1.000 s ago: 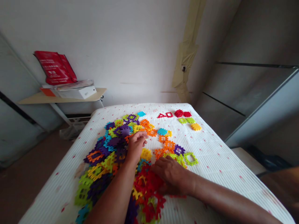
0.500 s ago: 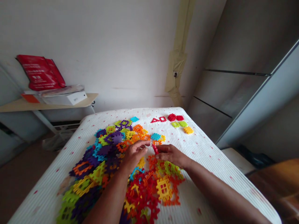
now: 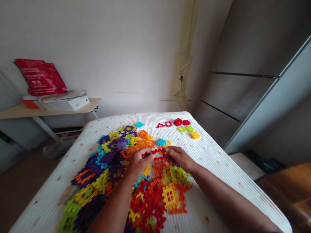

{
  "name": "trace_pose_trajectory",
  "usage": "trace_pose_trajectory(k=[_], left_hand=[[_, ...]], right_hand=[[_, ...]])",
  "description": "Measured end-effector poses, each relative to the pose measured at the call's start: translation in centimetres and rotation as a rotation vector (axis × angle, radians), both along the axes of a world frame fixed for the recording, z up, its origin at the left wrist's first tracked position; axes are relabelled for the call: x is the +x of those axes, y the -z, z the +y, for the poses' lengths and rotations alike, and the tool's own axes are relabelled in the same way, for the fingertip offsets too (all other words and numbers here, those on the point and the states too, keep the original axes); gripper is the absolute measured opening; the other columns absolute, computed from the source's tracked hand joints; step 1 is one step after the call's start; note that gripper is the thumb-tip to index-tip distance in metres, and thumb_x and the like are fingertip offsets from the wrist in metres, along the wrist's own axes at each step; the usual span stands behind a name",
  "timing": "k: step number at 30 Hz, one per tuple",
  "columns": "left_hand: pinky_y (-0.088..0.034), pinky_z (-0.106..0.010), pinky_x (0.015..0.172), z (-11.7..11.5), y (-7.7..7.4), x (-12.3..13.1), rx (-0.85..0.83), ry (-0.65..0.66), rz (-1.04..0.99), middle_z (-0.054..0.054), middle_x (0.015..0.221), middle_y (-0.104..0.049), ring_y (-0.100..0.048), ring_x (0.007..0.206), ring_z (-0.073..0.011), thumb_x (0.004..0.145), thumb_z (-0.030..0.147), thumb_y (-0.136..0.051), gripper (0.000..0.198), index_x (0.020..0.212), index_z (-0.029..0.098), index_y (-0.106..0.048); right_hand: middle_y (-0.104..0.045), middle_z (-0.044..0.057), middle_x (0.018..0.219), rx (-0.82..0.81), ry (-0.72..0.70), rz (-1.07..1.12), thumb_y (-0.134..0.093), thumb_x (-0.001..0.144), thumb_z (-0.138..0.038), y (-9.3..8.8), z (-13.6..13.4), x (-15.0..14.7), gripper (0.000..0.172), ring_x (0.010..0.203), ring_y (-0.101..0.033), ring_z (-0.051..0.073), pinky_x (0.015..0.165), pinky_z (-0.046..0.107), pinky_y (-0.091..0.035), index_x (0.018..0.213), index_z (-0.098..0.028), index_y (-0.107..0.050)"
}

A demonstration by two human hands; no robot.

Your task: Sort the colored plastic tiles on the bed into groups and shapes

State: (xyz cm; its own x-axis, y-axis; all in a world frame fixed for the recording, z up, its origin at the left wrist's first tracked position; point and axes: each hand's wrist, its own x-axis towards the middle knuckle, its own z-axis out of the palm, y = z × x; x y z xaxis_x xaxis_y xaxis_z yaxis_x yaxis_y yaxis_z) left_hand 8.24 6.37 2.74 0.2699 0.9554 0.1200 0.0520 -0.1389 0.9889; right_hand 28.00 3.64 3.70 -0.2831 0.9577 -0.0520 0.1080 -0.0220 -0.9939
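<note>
Between my two hands is a red open-framed interlocking plastic tile (image 3: 159, 154), held above the heap. My left hand (image 3: 142, 158) pinches its left edge between thumb and fingers. On the opposite edge, my right hand (image 3: 178, 157) grips it, with some fingertips hidden behind. Beneath and around them spreads a pile of notched tiles: purple ones (image 3: 108, 157) at left, red ones (image 3: 149, 200) nearer me, and a yellow window-shaped tile (image 3: 170, 196) at the right side. A solid blue tile (image 3: 161, 142) lies just beyond my hands.
Sorted tiles sit at the far right of the white quilted cover (image 3: 218, 181): a red stack (image 3: 178, 122), green tiles (image 3: 189, 128) and a yellow tile (image 3: 195, 135). A side table (image 3: 94, 103) with a red bag (image 3: 40, 77) stands left; a cabinet (image 3: 243, 94) rises at right.
The red tile, earlier seen edge-on at my right hand, is now turned to show its open frame. My left hand has closed on its left edge.
</note>
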Motion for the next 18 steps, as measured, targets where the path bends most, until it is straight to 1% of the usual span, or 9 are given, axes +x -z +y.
trace_pose_trajectory(k=[3,5,7,9,11,13,14,15,18], left_hand=[[-0.034,-0.021,0.049,0.1,0.1,-0.2,-0.06,-0.042,-0.022,0.003,0.052,-0.05,-0.045,0.049,-0.01,0.065,0.038,-0.066,0.023,0.062,0.017,-0.057],[-0.033,-0.022,0.048,0.2,0.1,-0.3,-0.094,-0.068,-0.042,0.003,0.05,-0.05,-0.044,0.048,-0.0101,0.063,0.04,-0.067,0.025,0.061,0.018,-0.056],[-0.033,-0.022,0.048,0.2,0.1,-0.4,-0.124,-0.085,-0.068,0.003,0.049,-0.05,-0.044,0.047,-0.0102,0.063,0.04,-0.067,0.026,0.06,0.018,-0.055],[-0.033,-0.021,0.048,0.2,0.2,-0.4,-0.148,-0.073,-0.078,0.003,0.05,-0.052,-0.045,0.047,-0.0101,0.064,0.04,-0.067,0.026,0.06,0.018,-0.055],[-0.033,-0.021,0.049,0.2,0.2,-0.3,-0.16,-0.045,-0.079,0.003,0.051,-0.053,-0.045,0.048,-0.0098,0.065,0.039,-0.067,0.024,0.06,0.017,-0.056],[-0.033,-0.021,0.049,0.1,0.2,-0.3,-0.165,-0.016,-0.075,0.003,0.051,-0.053,-0.046,0.048,-0.0093,0.066,0.038,-0.066,0.024,0.059,0.017,-0.056],[-0.033,-0.021,0.049,0.1,0.2,-0.4,-0.165,-0.006,-0.072,0.003,0.05,-0.052,-0.045,0.048,-0.0091,0.066,0.038,-0.065,0.024,0.058,0.017,-0.056],[-0.032,-0.021,0.049,0.1,0.2,-0.4,-0.164,0.001,-0.068,0.003,0.05,-0.052,-0.045,0.047,-0.0089,0.066,0.037,-0.065,0.024,0.058,0.017,-0.056],[-0.031,-0.021,0.048,0.1,0.3,-0.5,-0.158,0.01,-0.053,0.003,0.05,-0.052,-0.045,0.047,-0.0087,0.067,0.037,-0.064,0.023,0.058,0.017,-0.056]], right_hand=[[-0.064,0.005,0.074,0.067,0.058,0.001,-0.042,0.086,-0.056,0.0,0.4,0.3,0.048,0.049,-0.046,0.008,0.045,0.021,-0.036,0.097,-0.013,-0.061],[-0.064,0.005,0.078,0.149,0.101,-0.093,-0.045,0.085,-0.053,0.0,0.5,0.5,0.045,0.053,-0.048,0.009,0.048,0.022,-0.039,0.097,-0.013,-0.061],[-0.064,0.005,0.084,0.275,0.155,-0.239,-0.051,0.083,-0.049,0.0,0.4,0.5,0.039,0.06,-0.052,0.01,0.054,0.024,-0.044,0.098,-0.014,-0.062],[-0.063,0.007,0.094,0.458,0.185,-0.383,-0.058,0.08,-0.043,0.2,0.3,0.4,0.038,0.071,-0.056,0.014,0.063,0.027,-0.048,0.106,-0.016,-0.06],[-0.058,0.011,0.11,0.672,0.164,-0.499,-0.061,0.08,-0.038,0.3,0.2,0.2,0.043,0.091,-0.058,0.019,0.075,0.033,-0.05,0.117,-0.018,-0.054],[-0.051,0.014,0.124,0.843,0.115,-0.592,-0.059,0.082,-0.034,0.4,0.1,-0.1,0.047,0.111,-0.051,0.023,0.089,0.039,-0.047,0.125,-0.02,-0.049],[-0.049,0.015,0.128,0.893,0.091,-0.633,-0.058,0.083,-0.032,0.4,0.1,-0.3,0.047,0.116,-0.048,0.023,0.093,0.04,-0.045,0.127,-0.02,-0.047],[-0.048,0.015,0.129,0.921,0.068,-0.668,-0.057,0.083,-0.03,0.4,0.0,-0.6,0.047,0.118,-0.047,0.024,0.095,0.041,-0.044,0.128,-0.02,-0.046],[-0.054,0.014,0.123,0.95,0.022,-0.725,-0.057,0.084,-0.027,0.2,-0.1,-1.2,0.046,0.112,-0.051,0.023,0.092,0.039,-0.046,0.128,-0.019,-0.047]])
